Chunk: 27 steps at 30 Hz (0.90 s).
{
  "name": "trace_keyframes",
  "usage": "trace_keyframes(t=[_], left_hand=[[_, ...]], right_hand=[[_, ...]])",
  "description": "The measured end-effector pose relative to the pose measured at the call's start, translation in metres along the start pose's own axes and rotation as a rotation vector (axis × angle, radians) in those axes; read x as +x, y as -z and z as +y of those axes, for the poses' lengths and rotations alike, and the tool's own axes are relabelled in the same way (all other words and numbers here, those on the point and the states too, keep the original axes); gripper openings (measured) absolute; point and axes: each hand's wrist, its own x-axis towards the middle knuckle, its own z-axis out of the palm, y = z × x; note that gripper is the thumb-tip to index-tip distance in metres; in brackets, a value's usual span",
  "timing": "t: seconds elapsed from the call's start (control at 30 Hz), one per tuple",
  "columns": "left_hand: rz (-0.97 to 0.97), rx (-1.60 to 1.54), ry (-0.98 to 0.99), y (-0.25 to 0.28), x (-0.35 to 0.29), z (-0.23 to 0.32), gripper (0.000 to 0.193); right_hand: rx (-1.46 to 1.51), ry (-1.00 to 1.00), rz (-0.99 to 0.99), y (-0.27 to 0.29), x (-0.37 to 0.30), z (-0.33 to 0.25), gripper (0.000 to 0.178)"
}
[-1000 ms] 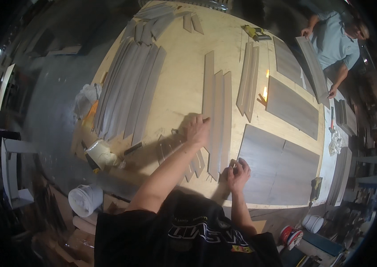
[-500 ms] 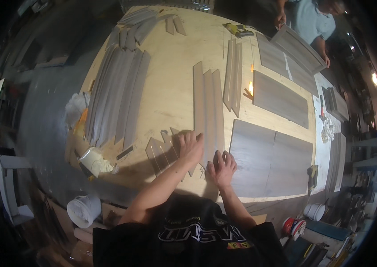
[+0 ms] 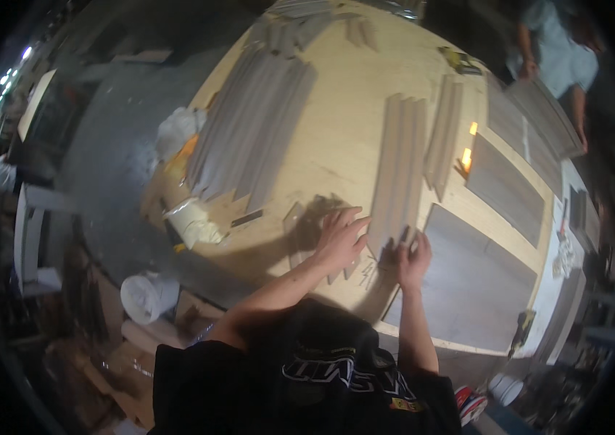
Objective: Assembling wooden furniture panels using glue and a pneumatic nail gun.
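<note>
Several long grey-brown wooden strips (image 3: 398, 167) lie side by side on the pale table, their far ends nearly level. My left hand (image 3: 344, 235), fingers spread, is at the left edge of their near end. At the right of that end is my right hand (image 3: 413, 264), fingers partly bent but apart, the fingertips at the strips. Beneath and beside my left wrist lie shorter strips with pointed ends (image 3: 296, 235), partly hidden by the arm and its shadow. Small thin dark pieces (image 3: 368, 274) are scattered on the tabletop between my hands.
A large row of grey strips (image 3: 253, 127) covers the table's left side. Grey panels (image 3: 471, 279) lie to the right, with narrow strips (image 3: 444, 134) beyond my right hand. A yellow-black tool (image 3: 460, 61) rests farther back. A co-worker holds a framed panel (image 3: 543, 116) at far right.
The strips' far ends, staggered before, are now nearly level. My left hand has opened wider at their left edge. The whole view has swung, so the table sits farther right.
</note>
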Motion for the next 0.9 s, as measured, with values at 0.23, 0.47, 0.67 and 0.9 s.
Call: trace_keyframes(t=[0.23, 0.47, 0.67, 0.9], left_hand=[[0.481, 0.231, 0.298, 0.093, -0.082, -0.113, 0.033], [0.238, 0.502, 0.48, 0.091, 0.0, -0.136, 0.055], [0.085, 0.466, 0.657, 0.107, 0.047, -0.152, 0.06], [0.013, 0.201, 0.631, 0.113, 0.079, -0.11, 0.058]], right_hand=[[-0.124, 0.02, -0.049, 0.023, -0.065, 0.013, 0.051], [-0.205, -0.175, 0.05, 0.01, -0.059, -0.003, 0.041], [-0.15, -0.115, 0.049, 0.01, -0.066, 0.003, 0.044], [-0.148, -0.166, 0.122, 0.009, -0.065, 0.005, 0.044]])
